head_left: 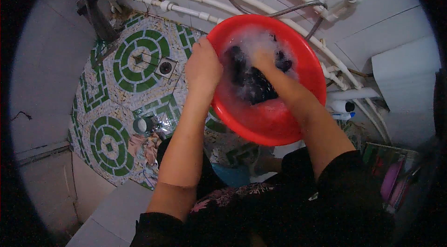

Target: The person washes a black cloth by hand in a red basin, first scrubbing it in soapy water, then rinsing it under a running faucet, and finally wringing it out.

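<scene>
A red plastic basin (313, 72) holds cloudy, foamy water with dark cloth (258, 86) soaking in it. My left hand (204, 66) is closed over the basin's left rim, knuckles up. Reaching in from the right, my right hand (264, 59) is down in the suds among the dark cloth. White foam covers its fingers, so their grip on the cloth cannot be made out.
White pipes (160, 4) run along the wall behind the basin, and a flexible metal hose (298, 8) hangs there. A floor drain (165, 67) is set in the green-patterned floor. Crumpled pinkish cloth (145, 148) lies at lower left beside a cup (143, 125).
</scene>
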